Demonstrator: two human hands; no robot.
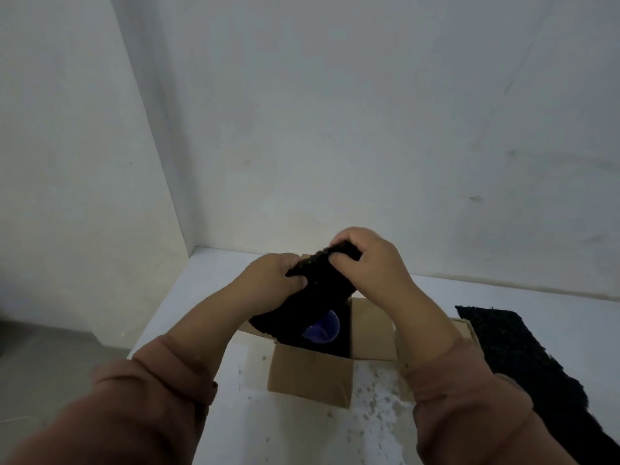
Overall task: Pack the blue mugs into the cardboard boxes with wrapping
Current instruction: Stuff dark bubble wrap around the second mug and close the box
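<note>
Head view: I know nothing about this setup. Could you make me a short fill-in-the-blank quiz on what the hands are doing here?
1. The left hand and right hand both hold a wrap whose colour is ____.
2. The mug peeking out below the wrap, inside the open box, is ____ in colour.
3. A spare sheet lies on the table to the ____ of the box.

Missing words: black; blue; right.
</note>
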